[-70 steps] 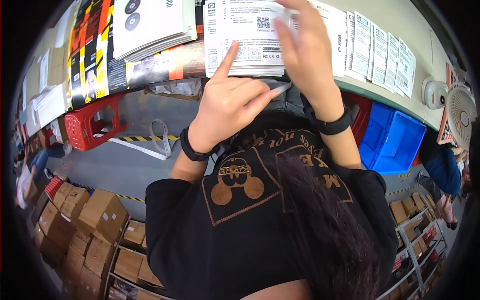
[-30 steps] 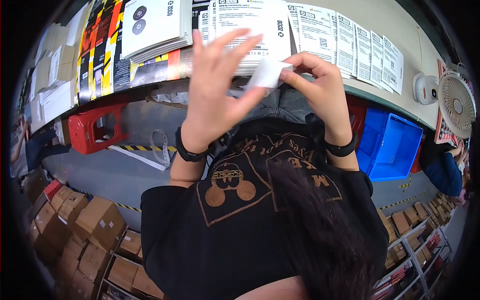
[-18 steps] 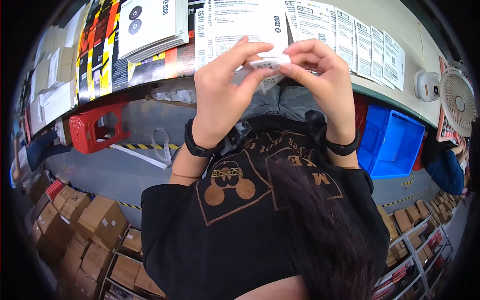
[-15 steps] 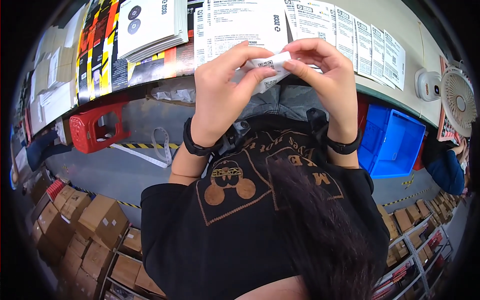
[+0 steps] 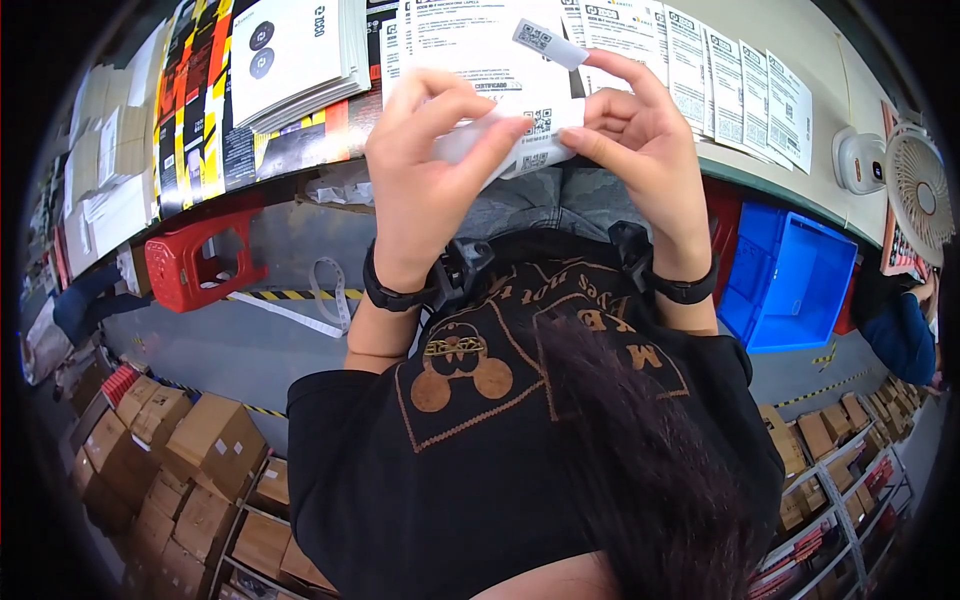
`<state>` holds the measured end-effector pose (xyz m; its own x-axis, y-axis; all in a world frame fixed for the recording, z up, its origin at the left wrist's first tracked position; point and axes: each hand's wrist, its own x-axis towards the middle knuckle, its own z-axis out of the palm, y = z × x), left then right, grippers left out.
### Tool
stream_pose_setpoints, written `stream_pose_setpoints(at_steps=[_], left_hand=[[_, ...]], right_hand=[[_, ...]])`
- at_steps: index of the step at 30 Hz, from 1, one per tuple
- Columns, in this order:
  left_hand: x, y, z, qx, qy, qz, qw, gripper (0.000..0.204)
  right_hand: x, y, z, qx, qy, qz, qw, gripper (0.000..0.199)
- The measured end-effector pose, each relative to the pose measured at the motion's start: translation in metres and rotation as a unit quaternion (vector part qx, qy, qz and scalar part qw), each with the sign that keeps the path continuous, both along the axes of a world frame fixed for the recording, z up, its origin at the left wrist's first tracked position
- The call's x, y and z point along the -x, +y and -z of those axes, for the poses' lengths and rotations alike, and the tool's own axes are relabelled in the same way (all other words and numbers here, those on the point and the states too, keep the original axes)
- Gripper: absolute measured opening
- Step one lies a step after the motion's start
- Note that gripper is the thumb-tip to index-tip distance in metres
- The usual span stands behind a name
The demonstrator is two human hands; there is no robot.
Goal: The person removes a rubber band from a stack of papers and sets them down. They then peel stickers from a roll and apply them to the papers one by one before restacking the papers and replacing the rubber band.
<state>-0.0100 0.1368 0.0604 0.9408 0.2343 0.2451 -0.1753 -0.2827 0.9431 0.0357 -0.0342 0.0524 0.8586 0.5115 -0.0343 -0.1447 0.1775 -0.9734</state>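
My left hand [image 5: 425, 165] is closed round a white strip of stickers [image 5: 537, 122] printed with square codes, thumb laid along its edge. On the strip's other end, the thumb of my right hand [image 5: 650, 150] presses against the curled fingers. A single peeled sticker [image 5: 548, 43] with a code clings to my right index fingertip, standing away from the strip. Beneath and beyond both hands lies a white printed sheet or packet [image 5: 450, 40] on the table. Its lower part is hidden by my hands and the strip.
A stack of white printed packets [image 5: 285, 60] lies at left, and overlapping ones [image 5: 690, 80] fan out at right. Past them stands a small white fan [image 5: 915, 190]. A blue crate [image 5: 785, 280] and a red stool [image 5: 195, 258] flank me; cardboard boxes [image 5: 210, 440] are stacked at lower left.
A sticker has come off the strip and is now on my right index finger, raised away from it. My left hand has shifted slightly left.
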Motion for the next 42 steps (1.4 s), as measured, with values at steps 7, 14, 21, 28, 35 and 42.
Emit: stream_pose_setpoints(at_steps=[7,14,21,28,35,42], left_hand=[[-0.004,0.001,0.007,-0.089,0.025,0.079,0.993,0.016],[-0.001,0.010,0.010,-0.163,0.008,0.113,0.980,0.019],[0.007,0.028,0.013,-0.250,-0.034,0.084,0.964,0.023],[0.016,0.029,0.038,-0.373,-0.020,0.123,0.920,0.024],[0.016,0.030,0.049,-0.402,-0.017,0.135,0.905,0.021],[0.017,0.019,0.044,-0.437,-0.004,0.153,0.887,0.021]], right_hand=[[0.006,0.009,-0.004,0.120,-0.137,0.045,0.982,0.050],[0.000,0.011,-0.005,0.087,-0.125,0.077,0.985,0.047],[-0.029,0.002,-0.001,0.050,-0.131,0.191,0.972,0.049],[-0.045,0.026,0.044,-0.031,-0.042,0.167,0.985,0.049],[-0.057,0.034,0.027,-0.160,0.050,0.303,0.938,0.042],[-0.048,0.020,0.027,-0.050,0.033,0.240,0.969,0.050]])
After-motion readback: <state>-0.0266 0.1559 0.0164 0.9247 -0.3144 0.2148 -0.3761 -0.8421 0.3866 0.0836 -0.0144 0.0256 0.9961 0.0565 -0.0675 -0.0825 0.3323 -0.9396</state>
